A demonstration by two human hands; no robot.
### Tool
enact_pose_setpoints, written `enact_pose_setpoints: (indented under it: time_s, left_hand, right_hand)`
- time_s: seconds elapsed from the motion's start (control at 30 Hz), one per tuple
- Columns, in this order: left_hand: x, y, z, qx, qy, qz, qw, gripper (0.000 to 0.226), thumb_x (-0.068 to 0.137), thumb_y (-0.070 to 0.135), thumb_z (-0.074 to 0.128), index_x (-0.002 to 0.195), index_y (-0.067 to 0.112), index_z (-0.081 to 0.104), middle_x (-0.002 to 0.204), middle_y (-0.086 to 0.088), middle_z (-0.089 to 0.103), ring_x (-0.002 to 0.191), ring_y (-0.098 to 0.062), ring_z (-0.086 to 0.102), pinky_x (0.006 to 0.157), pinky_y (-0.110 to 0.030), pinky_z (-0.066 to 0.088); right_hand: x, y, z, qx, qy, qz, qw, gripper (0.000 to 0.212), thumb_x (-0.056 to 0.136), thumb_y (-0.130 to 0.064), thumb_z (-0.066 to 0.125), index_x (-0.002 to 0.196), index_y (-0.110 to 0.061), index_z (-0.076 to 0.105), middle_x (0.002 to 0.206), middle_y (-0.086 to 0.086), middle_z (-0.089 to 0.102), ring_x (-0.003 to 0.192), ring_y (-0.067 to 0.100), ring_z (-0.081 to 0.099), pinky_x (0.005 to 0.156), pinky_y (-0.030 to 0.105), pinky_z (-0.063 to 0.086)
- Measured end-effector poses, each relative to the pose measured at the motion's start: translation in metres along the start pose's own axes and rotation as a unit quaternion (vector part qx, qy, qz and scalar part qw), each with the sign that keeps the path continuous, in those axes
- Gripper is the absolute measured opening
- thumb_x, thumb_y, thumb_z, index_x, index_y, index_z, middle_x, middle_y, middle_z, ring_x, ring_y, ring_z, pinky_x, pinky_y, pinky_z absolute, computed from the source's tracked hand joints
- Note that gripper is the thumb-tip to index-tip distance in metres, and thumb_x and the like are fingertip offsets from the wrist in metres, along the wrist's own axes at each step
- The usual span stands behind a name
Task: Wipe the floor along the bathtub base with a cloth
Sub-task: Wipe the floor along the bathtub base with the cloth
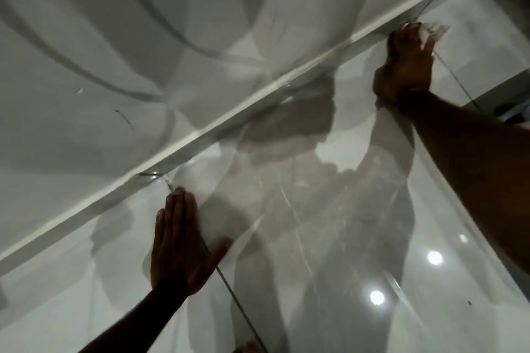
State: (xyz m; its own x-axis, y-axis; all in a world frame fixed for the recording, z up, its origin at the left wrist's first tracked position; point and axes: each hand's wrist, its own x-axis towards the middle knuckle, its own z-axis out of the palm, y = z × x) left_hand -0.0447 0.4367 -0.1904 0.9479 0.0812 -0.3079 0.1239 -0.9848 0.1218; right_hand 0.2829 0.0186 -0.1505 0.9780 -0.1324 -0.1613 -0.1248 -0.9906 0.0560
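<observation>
The white bathtub side (120, 46) fills the upper left, and its base edge (229, 120) runs diagonally from lower left to upper right. My right hand (407, 66) presses a pale, blurred cloth (433, 30) on the glossy grey floor tile (301, 223) right against the base edge at the upper right. Most of the cloth is hidden under the fingers. My left hand (180, 241) lies flat on the floor with fingers spread, a little below the base edge, holding nothing.
Dark grout lines (229, 284) cross the tiles, one running under my left hand. Ceiling lights reflect as bright spots (434, 258) at the lower right. A dark area (513, 103) lies at the right edge.
</observation>
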Motion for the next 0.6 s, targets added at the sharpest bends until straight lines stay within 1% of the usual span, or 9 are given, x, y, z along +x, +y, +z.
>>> enact_pose_setpoints:
  time_s: [0.1, 0.17, 0.23, 0.27, 0.33, 0.43, 0.5, 0.57, 0.6]
  left_hand:
    - [0.000, 0.002, -0.004, -0.006, -0.011, 0.000, 1.000, 0.123, 0.086, 0.089, 0.042, 0.171, 0.011, -0.002, 0.178, -0.002, -0.017, 0.166, -0.020, -0.016, 0.133, -0.036, -0.011]
    - [-0.001, 0.004, -0.008, -0.012, -0.015, 0.002, 1.000, 0.123, 0.086, 0.086, 0.045, 0.171, 0.009, 0.000, 0.178, -0.004, -0.015, 0.166, -0.019, -0.016, 0.133, -0.035, -0.012]
    - [-0.002, 0.005, -0.010, -0.010, -0.012, 0.001, 1.000, 0.123, 0.086, 0.085, 0.047, 0.170, 0.007, 0.002, 0.179, -0.007, -0.010, 0.166, -0.020, -0.017, 0.134, -0.037, -0.010]
    - [-0.002, 0.006, -0.010, -0.007, -0.011, 0.002, 1.000, 0.123, 0.086, 0.085, 0.047, 0.170, 0.006, 0.004, 0.180, -0.010, -0.006, 0.166, -0.021, -0.015, 0.134, -0.039, -0.007]
    - [-0.002, 0.007, -0.011, -0.002, -0.012, 0.006, 1.000, 0.122, 0.086, 0.084, 0.046, 0.169, 0.003, 0.008, 0.179, -0.016, 0.001, 0.167, -0.027, -0.006, 0.135, -0.045, 0.002]
    - [-0.002, 0.007, -0.015, 0.001, -0.014, 0.021, 1.000, 0.122, 0.087, 0.085, 0.043, 0.168, 0.000, 0.008, 0.178, -0.021, 0.005, 0.167, -0.035, 0.003, 0.135, -0.051, 0.009]
    - [-0.002, 0.004, -0.016, 0.021, -0.015, 0.036, 0.999, 0.122, 0.089, 0.086, 0.041, 0.167, -0.002, 0.009, 0.177, -0.024, 0.006, 0.166, -0.038, 0.005, 0.134, -0.052, 0.010]
    - [-0.003, 0.001, -0.016, 0.045, -0.018, 0.050, 0.998, 0.122, 0.091, 0.087, 0.037, 0.167, -0.005, 0.013, 0.176, -0.026, 0.007, 0.165, -0.039, 0.006, 0.134, -0.053, 0.011]
    - [-0.003, 0.001, -0.017, 0.052, -0.019, 0.053, 0.997, 0.121, 0.092, 0.088, 0.034, 0.167, -0.005, 0.013, 0.176, -0.027, 0.007, 0.165, -0.039, 0.006, 0.134, -0.053, 0.011]
  right_hand:
    - [-0.014, -0.019, 0.005, 0.030, 0.012, 0.008, 0.999, 0.076, 0.093, -0.017, 0.040, 0.162, 0.004, 0.018, 0.170, 0.029, 0.020, 0.160, 0.045, 0.017, 0.135, 0.061, 0.004]
    - [-0.043, -0.047, 0.012, 0.081, 0.039, 0.003, 0.996, 0.068, 0.096, -0.010, 0.038, 0.163, -0.004, 0.027, 0.172, 0.020, 0.025, 0.162, 0.039, 0.018, 0.137, 0.051, 0.005]
    - [-0.085, -0.081, 0.018, 0.153, 0.052, -0.035, 0.986, 0.061, 0.101, -0.011, 0.036, 0.161, -0.016, 0.037, 0.173, 0.009, 0.029, 0.163, 0.036, 0.020, 0.134, 0.043, 0.017]
    - [-0.107, -0.100, 0.021, 0.182, 0.043, -0.066, 0.980, 0.058, 0.102, -0.011, 0.038, 0.160, -0.020, 0.040, 0.172, 0.007, 0.031, 0.163, 0.036, 0.020, 0.131, 0.042, 0.021]
    - [-0.153, -0.142, 0.027, 0.213, 0.021, -0.117, 0.970, 0.059, 0.101, -0.005, 0.043, 0.159, -0.021, 0.043, 0.171, 0.007, 0.034, 0.162, 0.038, 0.020, 0.132, 0.046, 0.021]
    - [-0.214, -0.207, 0.032, 0.265, 0.013, -0.183, 0.947, 0.068, 0.090, 0.004, 0.046, 0.155, -0.016, 0.049, 0.166, 0.008, 0.043, 0.160, 0.042, 0.025, 0.130, 0.053, 0.027]
    - [-0.244, -0.242, 0.032, 0.267, -0.010, -0.247, 0.932, 0.066, 0.092, 0.000, 0.042, 0.156, -0.017, 0.048, 0.166, 0.005, 0.043, 0.161, 0.040, 0.023, 0.129, 0.054, 0.028]
    - [-0.261, -0.261, 0.031, 0.263, -0.026, -0.282, 0.922, 0.059, 0.100, -0.013, 0.029, 0.157, -0.018, 0.047, 0.166, 0.002, 0.043, 0.161, 0.037, 0.023, 0.131, 0.053, 0.025]
    - [-0.262, -0.262, 0.032, 0.255, -0.033, -0.299, 0.919, 0.060, 0.101, -0.016, 0.025, 0.157, -0.018, 0.046, 0.167, 0.001, 0.043, 0.162, 0.036, 0.023, 0.131, 0.052, 0.024]
